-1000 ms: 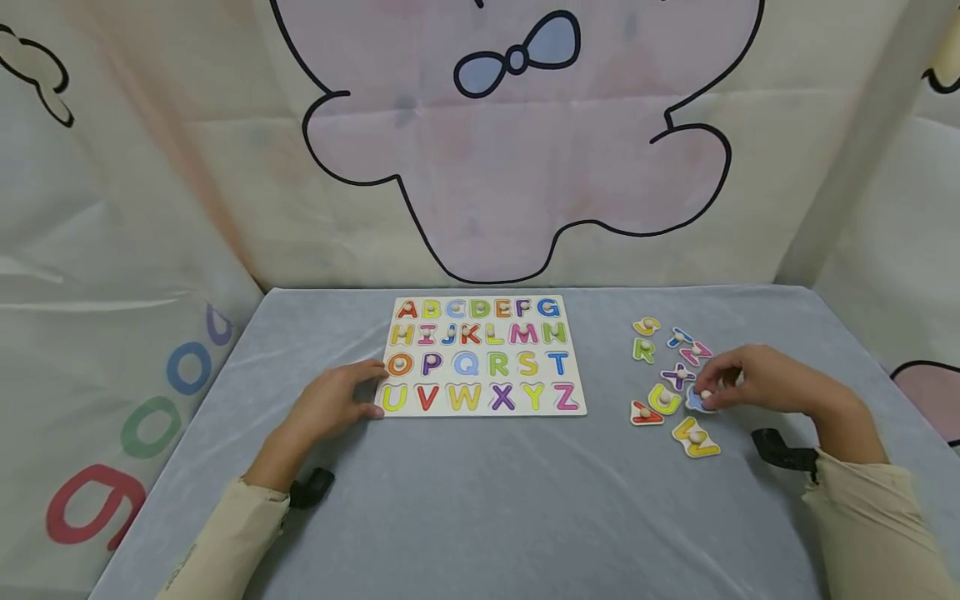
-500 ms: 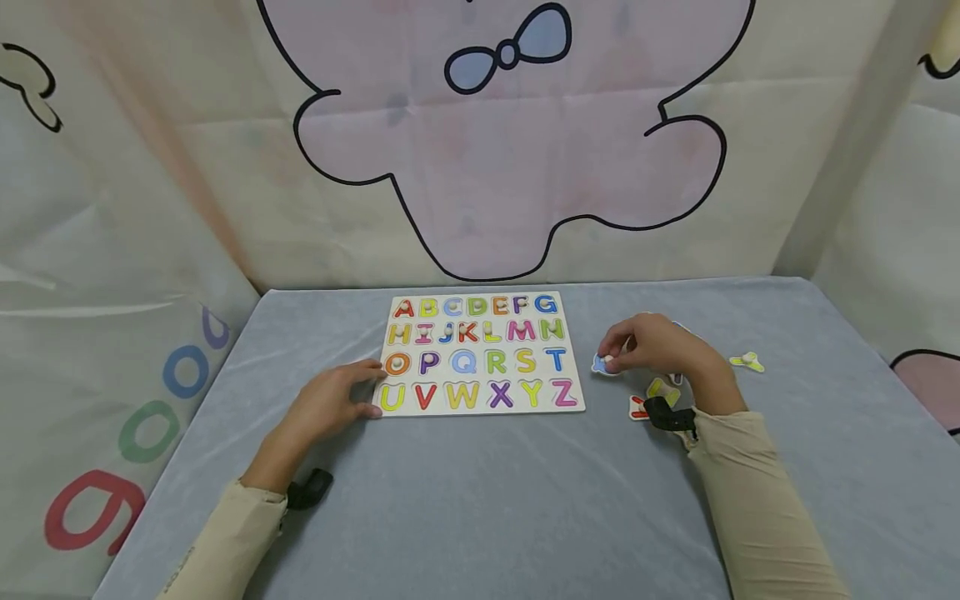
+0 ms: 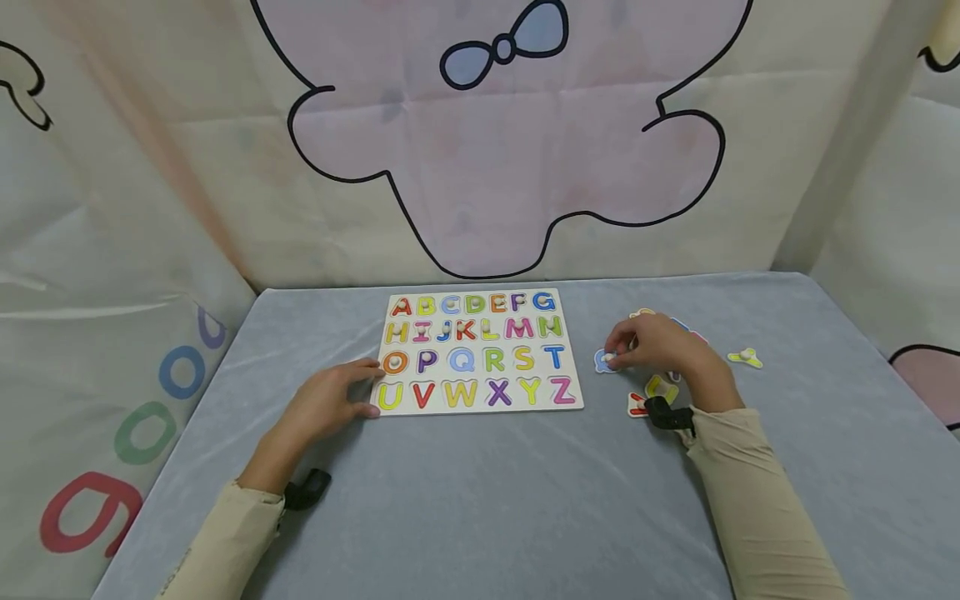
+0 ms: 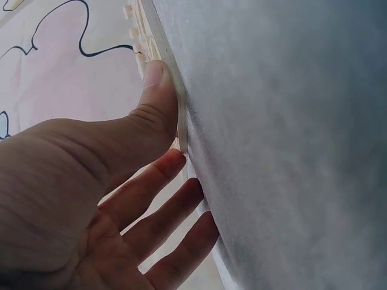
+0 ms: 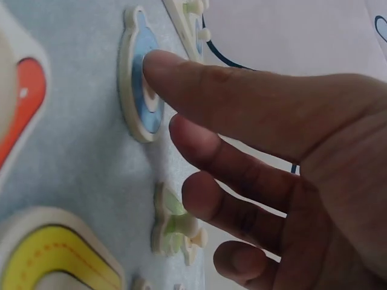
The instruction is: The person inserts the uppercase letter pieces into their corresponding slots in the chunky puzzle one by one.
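Observation:
An alphabet puzzle board (image 3: 484, 389) lies flat on the cloth, with knobbed letters in its upper rows and knobs on O and P; Q onward show no knobs. My left hand (image 3: 324, 408) touches the board's left edge, thumb against the rim in the left wrist view, fingers extended. Just right of the board, my right hand (image 3: 660, 343) pinches the knob of a blue letter Q piece (image 5: 145, 78), which is at the table surface. The thumb covers most of the knob, and the index finger is hidden behind it in the right wrist view.
Around my right hand lie loose letters: a red V (image 3: 637, 405), a yellow U (image 3: 661, 388), a yellow-green Y (image 3: 745, 358) and a green R (image 5: 172, 229). Others are partly hidden under the hand and wrist. A printed curtain (image 3: 480, 183) stands behind the table.
My right hand has carried the blue Q left from the letter pile toward the board, then stayed nearly still over the last half second. The left hand has kept its place on the board.

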The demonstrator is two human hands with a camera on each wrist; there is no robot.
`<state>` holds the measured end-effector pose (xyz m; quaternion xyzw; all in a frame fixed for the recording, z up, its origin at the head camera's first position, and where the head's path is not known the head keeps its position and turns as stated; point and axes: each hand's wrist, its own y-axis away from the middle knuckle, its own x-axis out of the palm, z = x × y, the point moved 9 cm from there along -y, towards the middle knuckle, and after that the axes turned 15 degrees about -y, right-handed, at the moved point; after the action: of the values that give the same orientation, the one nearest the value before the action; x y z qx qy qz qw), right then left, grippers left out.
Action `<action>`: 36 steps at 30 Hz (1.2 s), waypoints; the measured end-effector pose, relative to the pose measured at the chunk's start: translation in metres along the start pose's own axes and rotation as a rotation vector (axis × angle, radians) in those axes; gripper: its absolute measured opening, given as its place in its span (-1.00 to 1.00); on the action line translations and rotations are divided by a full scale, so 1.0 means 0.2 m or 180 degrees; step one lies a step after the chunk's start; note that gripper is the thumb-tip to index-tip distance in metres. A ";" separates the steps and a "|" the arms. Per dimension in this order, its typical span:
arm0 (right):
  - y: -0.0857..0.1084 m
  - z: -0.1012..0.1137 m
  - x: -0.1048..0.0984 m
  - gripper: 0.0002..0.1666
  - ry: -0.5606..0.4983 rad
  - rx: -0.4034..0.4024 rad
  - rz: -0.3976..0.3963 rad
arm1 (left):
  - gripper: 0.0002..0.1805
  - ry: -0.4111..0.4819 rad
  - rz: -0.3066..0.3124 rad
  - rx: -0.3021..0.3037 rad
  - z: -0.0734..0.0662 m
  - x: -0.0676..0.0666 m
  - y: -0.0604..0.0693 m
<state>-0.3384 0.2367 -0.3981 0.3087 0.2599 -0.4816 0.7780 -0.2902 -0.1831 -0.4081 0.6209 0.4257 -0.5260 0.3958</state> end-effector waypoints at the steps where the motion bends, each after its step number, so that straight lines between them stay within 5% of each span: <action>1: 0.00 0.00 0.00 -0.86 -0.0010 0.0010 0.0014 | -0.31 -0.0002 0.0002 -0.0010 0.00 0.00 0.00; 36: -0.02 -0.01 0.00 -0.89 -0.0071 -0.0149 -0.0069 | -0.29 0.0024 0.0052 -0.0075 0.00 0.00 0.00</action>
<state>-0.3418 0.2373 -0.4012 0.2821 0.2657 -0.4872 0.7826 -0.2900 -0.1824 -0.4088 0.6216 0.4282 -0.5153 0.4058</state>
